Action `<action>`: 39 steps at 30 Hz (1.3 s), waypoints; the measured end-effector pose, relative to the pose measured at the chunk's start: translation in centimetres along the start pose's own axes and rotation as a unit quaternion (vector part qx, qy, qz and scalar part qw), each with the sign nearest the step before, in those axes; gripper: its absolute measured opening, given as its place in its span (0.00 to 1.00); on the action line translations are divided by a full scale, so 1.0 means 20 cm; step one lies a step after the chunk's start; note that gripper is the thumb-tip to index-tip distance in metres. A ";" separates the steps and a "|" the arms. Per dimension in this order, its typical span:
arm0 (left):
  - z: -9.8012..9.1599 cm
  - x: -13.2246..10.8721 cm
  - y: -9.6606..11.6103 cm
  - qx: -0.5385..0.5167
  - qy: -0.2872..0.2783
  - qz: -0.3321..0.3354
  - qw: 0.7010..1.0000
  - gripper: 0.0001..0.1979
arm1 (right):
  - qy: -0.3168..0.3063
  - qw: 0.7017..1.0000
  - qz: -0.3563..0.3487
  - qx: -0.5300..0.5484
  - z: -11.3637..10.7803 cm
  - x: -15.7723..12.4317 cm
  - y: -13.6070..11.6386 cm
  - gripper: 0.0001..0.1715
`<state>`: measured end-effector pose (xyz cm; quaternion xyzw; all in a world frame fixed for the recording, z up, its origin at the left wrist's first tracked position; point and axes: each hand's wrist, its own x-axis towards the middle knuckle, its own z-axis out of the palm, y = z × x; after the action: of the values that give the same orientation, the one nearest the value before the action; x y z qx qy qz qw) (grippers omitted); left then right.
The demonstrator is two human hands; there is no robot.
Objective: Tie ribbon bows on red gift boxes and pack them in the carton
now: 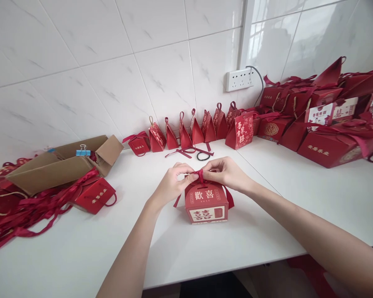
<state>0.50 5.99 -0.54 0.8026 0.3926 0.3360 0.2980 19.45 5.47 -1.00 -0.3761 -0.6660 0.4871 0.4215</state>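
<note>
A red gift box [207, 203] with white Chinese lettering stands upright on the white table in front of me. At its top is a dark red ribbon [200, 176], gathered into a knot or bow. My left hand [178, 182] pinches the ribbon from the left between thumb and fingers. From the right, my right hand [226, 173] pinches the same ribbon, fingertips close to those of the left. Ribbon tails hang down on both sides of the box. The fingers partly cover the knot, so its exact form is hidden.
Several small triangular red boxes [185, 134] line the wall, with loose ribbon pieces and a black ring [203, 156] before them. An open cardboard carton [65, 165] and a heap of red ribbons [27, 219] lie left. Red boxes [326, 145] are piled right.
</note>
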 end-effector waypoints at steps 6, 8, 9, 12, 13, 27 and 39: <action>0.03 0.00 0.01 -0.045 0.008 -0.021 0.999 0.14 | 0.018 0.998 -0.035 -0.051 0.00 0.00 0.00 0.08; 0.04 0.00 0.02 -0.074 0.003 -0.030 0.997 0.13 | 0.003 0.998 -0.036 -0.048 -0.01 0.00 0.00 0.08; 0.04 0.00 0.02 -0.091 0.000 -0.034 0.995 0.13 | -0.006 0.998 -0.035 -0.043 -0.01 0.00 0.00 0.08; 0.05 0.00 0.03 -0.137 -0.013 -0.049 0.989 0.14 | -0.023 0.999 -0.031 -0.030 -0.02 0.01 0.00 0.08; 0.05 0.00 0.03 -0.147 -0.016 -0.057 0.987 0.14 | -0.023 0.999 -0.031 -0.029 -0.02 0.01 0.00 0.08; 0.05 0.00 0.04 -0.179 0.038 -0.102 0.978 0.09 | -0.004 0.998 -0.042 -0.052 -0.01 0.00 -0.01 0.07; 0.05 -0.01 0.05 -0.154 0.034 -0.090 0.983 0.14 | -0.006 0.996 -0.062 -0.064 -0.01 0.00 -0.01 0.07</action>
<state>1.66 5.10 -0.45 0.6968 0.4171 0.3908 0.4334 19.63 5.52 -0.72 -0.3575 -0.7203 0.4186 0.4221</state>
